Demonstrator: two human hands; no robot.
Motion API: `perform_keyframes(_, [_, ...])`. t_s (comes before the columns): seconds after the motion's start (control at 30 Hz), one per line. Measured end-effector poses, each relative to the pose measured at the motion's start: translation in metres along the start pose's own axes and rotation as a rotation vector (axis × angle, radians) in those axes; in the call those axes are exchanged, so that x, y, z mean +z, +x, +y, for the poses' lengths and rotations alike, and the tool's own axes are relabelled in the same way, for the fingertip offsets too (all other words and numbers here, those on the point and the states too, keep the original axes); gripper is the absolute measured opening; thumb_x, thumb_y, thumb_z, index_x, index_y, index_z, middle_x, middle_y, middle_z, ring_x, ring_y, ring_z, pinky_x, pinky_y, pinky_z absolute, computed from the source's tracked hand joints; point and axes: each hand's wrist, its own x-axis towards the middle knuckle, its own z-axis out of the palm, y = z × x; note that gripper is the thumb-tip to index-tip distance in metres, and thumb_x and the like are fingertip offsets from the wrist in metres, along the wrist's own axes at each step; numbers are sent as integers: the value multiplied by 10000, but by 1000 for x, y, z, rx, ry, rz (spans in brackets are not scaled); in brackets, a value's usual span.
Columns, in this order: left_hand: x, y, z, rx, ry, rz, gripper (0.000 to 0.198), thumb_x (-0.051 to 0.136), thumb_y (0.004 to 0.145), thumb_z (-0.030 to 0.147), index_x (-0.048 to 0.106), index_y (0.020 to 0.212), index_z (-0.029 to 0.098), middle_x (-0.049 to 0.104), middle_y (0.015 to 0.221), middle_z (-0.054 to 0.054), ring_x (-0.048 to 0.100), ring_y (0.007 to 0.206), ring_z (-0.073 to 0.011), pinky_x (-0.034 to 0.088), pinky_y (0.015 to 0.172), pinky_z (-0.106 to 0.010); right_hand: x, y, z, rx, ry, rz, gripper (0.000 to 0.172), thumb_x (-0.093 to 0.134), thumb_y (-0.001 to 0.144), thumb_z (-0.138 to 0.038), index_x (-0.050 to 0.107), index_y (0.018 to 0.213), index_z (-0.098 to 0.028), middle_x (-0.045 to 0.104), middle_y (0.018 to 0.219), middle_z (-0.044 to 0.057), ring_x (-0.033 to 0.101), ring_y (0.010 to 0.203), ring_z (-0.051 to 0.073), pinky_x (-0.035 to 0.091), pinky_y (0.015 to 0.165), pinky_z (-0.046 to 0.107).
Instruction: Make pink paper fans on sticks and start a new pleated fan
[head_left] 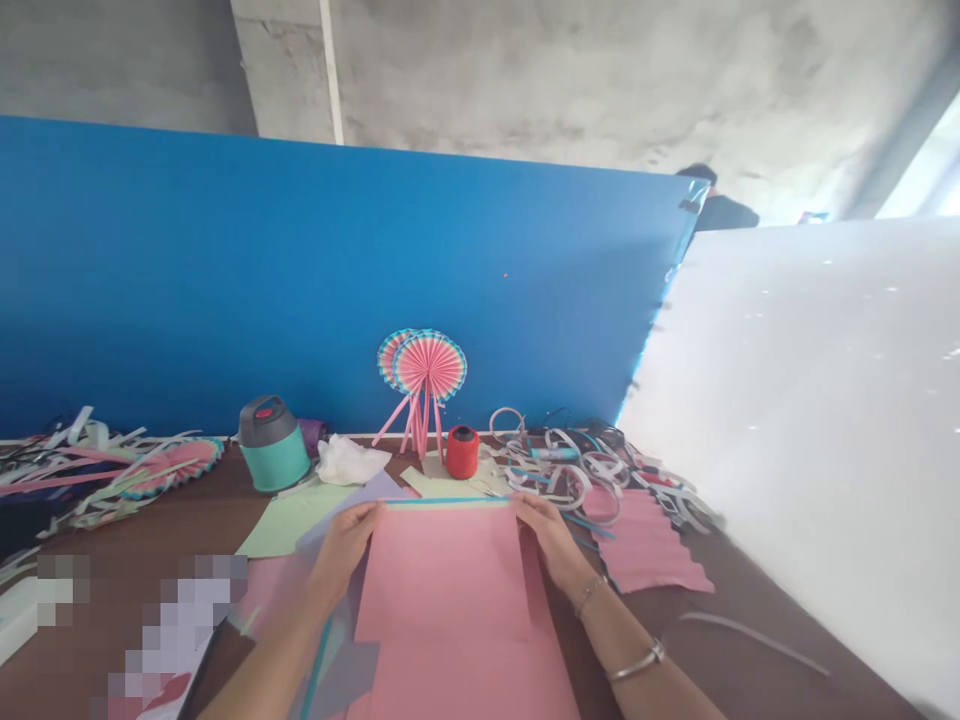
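Observation:
My left hand (343,550) pinches the far left corner of a pink sheet of paper (448,580). The far right corner is between the fingers of my right hand (556,545). Along that far edge runs a narrow blue and pale yellow border. More pink paper (472,685) lies beneath and nearer to me. Left of it are a green sheet (289,522) and a greyish-purple sheet (349,672). Just past the far edge stand a red spool of thread (462,452) and round pleated paper fans (429,365) on pink strips.
A teal container with grey lid (274,450) stands back left near white crumpled material (351,460). Paper strips (577,470) pile up at right beside a pleated pink sheet (649,540). A blue partition (300,280) closes off the back; a person (724,212) is beyond it.

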Motion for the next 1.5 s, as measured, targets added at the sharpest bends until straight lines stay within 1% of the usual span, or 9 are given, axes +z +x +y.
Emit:
perform_keyframes(0.1, [0, -1, 2, 0, -33, -77, 420, 559, 711, 568, 640, 697, 156, 620, 601, -18, 569, 595, -189, 419, 575, -270, 0, 4, 2, -84, -105, 68, 230, 706, 607, -374, 603, 593, -169, 509, 534, -48, 400, 524, 94, 304, 526, 216])
perform_keyframes(0.27, [2, -3, 6, -17, -43, -56, 408, 587, 673, 566, 644, 703, 163, 624, 613, -11, 562, 596, -186, 413, 576, -266, 0, -1, -2, -76, -165, 93, 190, 631, 642, -373, 661, 654, -186, 508, 527, -36, 399, 526, 116, 301, 519, 228])
perform_keyframes(0.4, [4, -3, 4, -16, -53, -84, 408, 590, 671, 567, 622, 675, 160, 599, 586, 1, 536, 561, -167, 394, 547, -253, 2, -3, -5, -93, -230, 4, 252, 637, 653, -414, 705, 716, -179, 609, 703, 5, 468, 647, 143, 348, 590, 236])
perform_keyframes(0.6, [8, -3, 2, -37, -44, -117, 408, 596, 680, 567, 590, 665, 160, 584, 575, 8, 515, 537, -153, 372, 520, -242, 5, 4, 7, -123, -341, -52, 222, 663, 627, -370, 623, 545, -168, 490, 521, -39, 388, 533, 102, 314, 525, 218])
perform_keyframes(0.77, [5, -3, 3, -50, -28, -122, 381, 606, 668, 544, 622, 722, 168, 625, 622, -1, 560, 584, -178, 403, 556, -255, 1, 8, 10, -134, -347, -3, 277, 639, 654, -435, 645, 564, -173, 543, 535, -27, 434, 551, 125, 348, 538, 232])
perform_keyframes(0.97, [1, 3, 0, -21, -18, -178, 341, 632, 632, 425, 619, 857, 169, 620, 648, -9, 579, 615, -189, 434, 612, -279, -6, 13, 11, -246, -407, 135, 216, 572, 713, -377, 694, 725, -199, 687, 768, 35, 582, 780, 223, 427, 725, 307])
perform_keyframes(1.13, [2, 8, -12, 101, 360, -107, 470, 554, 639, 316, 564, 1085, 170, 606, 821, -15, 508, 529, -129, 387, 569, -254, -14, 13, 14, -353, -736, 263, 246, 452, 764, -201, 672, 873, -199, 680, 861, 62, 591, 804, 227, 419, 749, 320])
perform_keyframes(1.27, [5, 2, -8, 170, 693, -64, 328, 483, 732, 333, 631, 998, 212, 621, 711, -18, 585, 669, -206, 381, 631, -272, -16, 12, 14, -436, -1050, 270, 282, 441, 733, -81, 671, 861, -181, 661, 917, 84, 559, 925, 240, 391, 804, 318])
perform_keyframes(1.5, [7, -2, -1, 209, 791, -74, 296, 464, 772, 307, 646, 986, 215, 688, 1016, -76, 626, 861, -243, 407, 727, -298, -13, 9, 18, -315, -1242, 276, 232, 500, 753, -74, 677, 835, -199, 661, 959, 70, 551, 961, 226, 361, 775, 294])
